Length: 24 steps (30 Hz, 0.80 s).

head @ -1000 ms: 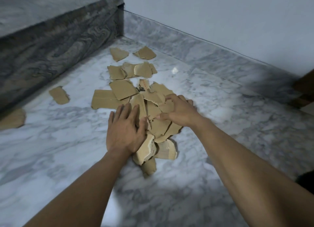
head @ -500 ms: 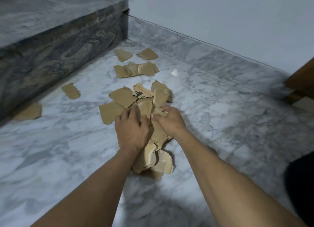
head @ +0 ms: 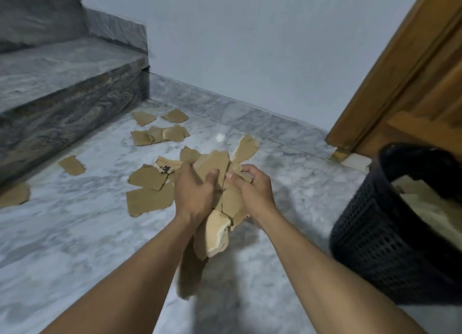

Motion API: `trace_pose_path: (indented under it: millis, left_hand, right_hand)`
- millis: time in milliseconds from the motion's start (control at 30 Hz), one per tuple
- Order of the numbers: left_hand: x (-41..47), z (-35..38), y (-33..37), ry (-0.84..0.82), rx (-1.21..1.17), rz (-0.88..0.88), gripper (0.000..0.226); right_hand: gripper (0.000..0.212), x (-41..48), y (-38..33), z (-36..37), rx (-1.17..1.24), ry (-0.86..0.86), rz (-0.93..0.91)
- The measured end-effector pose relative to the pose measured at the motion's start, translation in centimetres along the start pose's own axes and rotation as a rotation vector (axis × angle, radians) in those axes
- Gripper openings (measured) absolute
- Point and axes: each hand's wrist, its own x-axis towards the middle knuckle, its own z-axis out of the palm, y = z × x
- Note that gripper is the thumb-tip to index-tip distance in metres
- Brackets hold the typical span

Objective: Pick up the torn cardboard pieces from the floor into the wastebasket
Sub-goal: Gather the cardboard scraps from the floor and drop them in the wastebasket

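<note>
Clamping a bundle point(head: 217, 166) of torn brown cardboard between them, left hand point(head: 193, 196) and right hand point(head: 252, 193) both gripped it, thumbs on top, fingertips hidden behind it. The lowest piece point(head: 190, 271), dangling under the wrists, was blurred. Wastebasket point(head: 375, 233), black mesh, stood just right of the hands, cut off by the frame edge, contents hard to make out. Loose pieces point(head: 147, 201) lay flat on the floor point(head: 75, 258) to the left and beyond, ragged-edged, one printed. Step point(head: 62, 83) bounded the left, door point(head: 412, 83) the far right; bare marble lay between hands and wastebasket.
</note>
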Motion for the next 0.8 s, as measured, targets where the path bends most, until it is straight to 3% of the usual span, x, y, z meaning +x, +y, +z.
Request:
trace_pose_path:
  millis: [233, 400, 633, 800]
  left_hand:
    - [-2.5, 5.1, 14.7, -0.028, -0.127, 0.277, 0.056]
    - [-6.1, 10.2, 23.1, -0.096, -0.195, 0.407, 0.058]
    - [-12.7, 20.5, 29.2, -0.292, -0.234, 0.495, 0.052]
    - [-16.0, 26.6, 29.4, -0.452, -0.191, 0.479, 0.048]
  right_hand:
    - [0.036, -1.6, -11.9, -12.2, -0.120, 0.171, -0.283]
    - [0.041, -3.6, -16.4, -22.1, -0.172, 0.271, -0.359]
    - [0.047, -5.9, -14.6, -34.8, -0.139, 0.517, -0.335]
    - [0.048, -7.5, -11.0, -40.8, -0.130, 0.588, -0.202]
